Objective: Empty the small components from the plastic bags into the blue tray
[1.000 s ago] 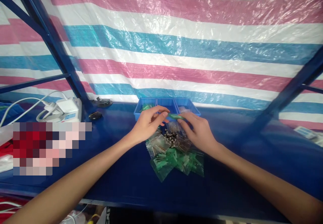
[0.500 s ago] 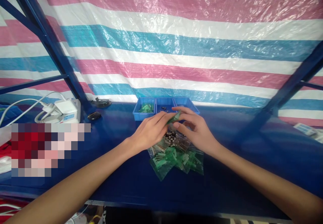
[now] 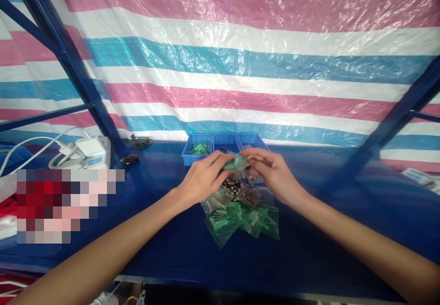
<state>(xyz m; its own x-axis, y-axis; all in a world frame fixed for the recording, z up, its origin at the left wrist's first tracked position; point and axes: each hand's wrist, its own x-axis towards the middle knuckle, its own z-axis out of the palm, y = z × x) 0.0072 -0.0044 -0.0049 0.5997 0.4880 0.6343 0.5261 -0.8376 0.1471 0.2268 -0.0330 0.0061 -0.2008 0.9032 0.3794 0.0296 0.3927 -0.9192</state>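
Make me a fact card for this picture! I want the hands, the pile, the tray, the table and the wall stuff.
Left hand: holds a green packet
Right hand: fingers at the packet's right end
Pile: clear and green packets, small dark parts
Tray: blue, three compartments, behind the hands
Table: dark blue
Sheet: pink, white and blue stripes

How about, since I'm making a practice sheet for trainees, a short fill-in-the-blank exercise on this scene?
1. The left hand holds a small packet whose colour is ____, with the right hand at its right edge.
2. The blue tray beyond the hands is divided into ____ compartments.
3. Seen by the wearer, the green packets in the tray lie in its ____ compartment.

Missing words: green; three; left.
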